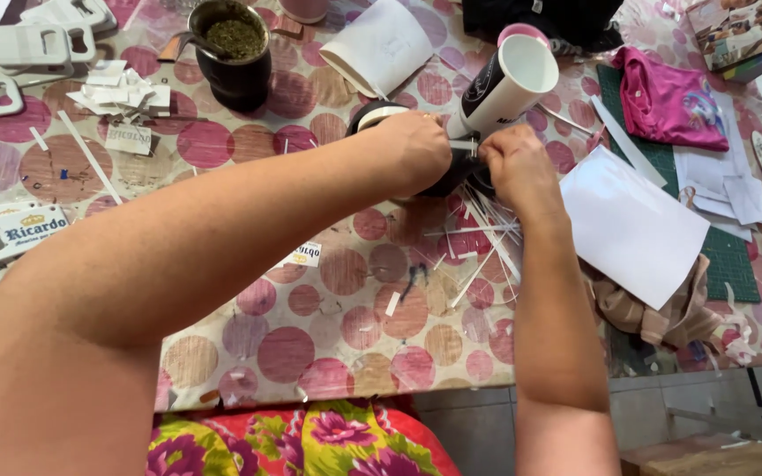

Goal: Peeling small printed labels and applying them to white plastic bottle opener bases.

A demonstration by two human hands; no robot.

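A white cup with a black printed band [506,86] lies tilted on its side at the far middle of the table, its open mouth facing me. My left hand [416,152] is closed over a roll of tape [374,115] and the cup's lower end. My right hand [515,166] pinches a small strip of tape against the cup's base. Both hands meet just below the cup. Thin white paper strips [480,240] lie scattered right under them.
A dark mug of green herb [233,51] stands far left of centre. White bottle-opener tags [12,231] line the left edge. White paper sheets [630,222], a green cutting mat [732,257], a pink garment [670,99] and a crumpled cloth [656,316] fill the right.
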